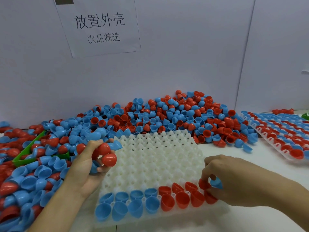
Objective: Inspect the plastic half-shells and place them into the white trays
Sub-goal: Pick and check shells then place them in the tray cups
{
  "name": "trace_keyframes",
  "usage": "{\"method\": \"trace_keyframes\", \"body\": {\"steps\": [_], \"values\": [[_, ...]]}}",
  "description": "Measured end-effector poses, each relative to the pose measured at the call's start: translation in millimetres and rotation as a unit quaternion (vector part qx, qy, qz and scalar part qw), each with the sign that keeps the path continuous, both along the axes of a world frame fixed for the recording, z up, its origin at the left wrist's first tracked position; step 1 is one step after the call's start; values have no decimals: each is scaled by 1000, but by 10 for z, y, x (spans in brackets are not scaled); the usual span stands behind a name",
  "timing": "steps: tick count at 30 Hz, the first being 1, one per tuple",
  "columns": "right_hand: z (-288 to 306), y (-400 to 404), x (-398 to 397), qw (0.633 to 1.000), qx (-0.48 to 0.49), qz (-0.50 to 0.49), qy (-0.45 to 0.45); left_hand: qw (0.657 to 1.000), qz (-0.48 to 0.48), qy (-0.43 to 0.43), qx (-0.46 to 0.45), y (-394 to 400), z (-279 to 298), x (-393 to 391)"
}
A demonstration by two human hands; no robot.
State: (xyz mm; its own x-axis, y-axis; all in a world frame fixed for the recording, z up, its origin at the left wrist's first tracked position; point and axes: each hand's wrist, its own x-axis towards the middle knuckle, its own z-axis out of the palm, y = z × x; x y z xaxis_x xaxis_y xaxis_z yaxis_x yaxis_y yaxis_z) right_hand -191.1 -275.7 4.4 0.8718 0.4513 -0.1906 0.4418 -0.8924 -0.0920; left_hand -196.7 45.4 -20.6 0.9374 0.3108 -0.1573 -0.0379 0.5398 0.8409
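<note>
A white tray point(155, 158) with rows of pegs lies in front of me. Its two nearest rows hold blue half-shells point(133, 203) on the left and red half-shells point(182, 196) on the right. My left hand point(91, 162) hovers over the tray's left edge and grips a handful of red and blue half-shells point(107, 153). At the tray's near right corner my right hand point(224, 174) pinches a red half-shell point(204, 184) with thumb and fingers and holds a blue half-shell point(216, 182) behind it.
A large heap of loose red and blue half-shells point(167, 118) runs along the wall behind the tray and down the left side. A green bin point(21, 160) sits buried in it at left. A filled white tray point(282, 133) lies at right. A paper sign point(100, 25) hangs on the wall.
</note>
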Motion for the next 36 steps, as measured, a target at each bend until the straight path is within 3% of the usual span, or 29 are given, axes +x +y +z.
{"method": "trace_keyframes", "body": {"steps": [15, 24, 26, 29, 36], "values": [[56, 116, 34, 998, -62, -2, -2, 1000, -9, -17, -15, -55, 9, -12], [161, 73, -32, 1000, -23, 1, -7, 999, -18, -13, -30, -39, -17, 1], [231, 168, -3, 998, 17, 16, -55, 999, -21, -12, -34, -53, -22, 4], [257, 489, 51, 982, 166, 49, -79, 999, -38, -7, -30, -76, -26, 9], [59, 1475, 210, 923, 379, 45, 44, 996, -44, -1, -72, -72, -33, 4]]}}
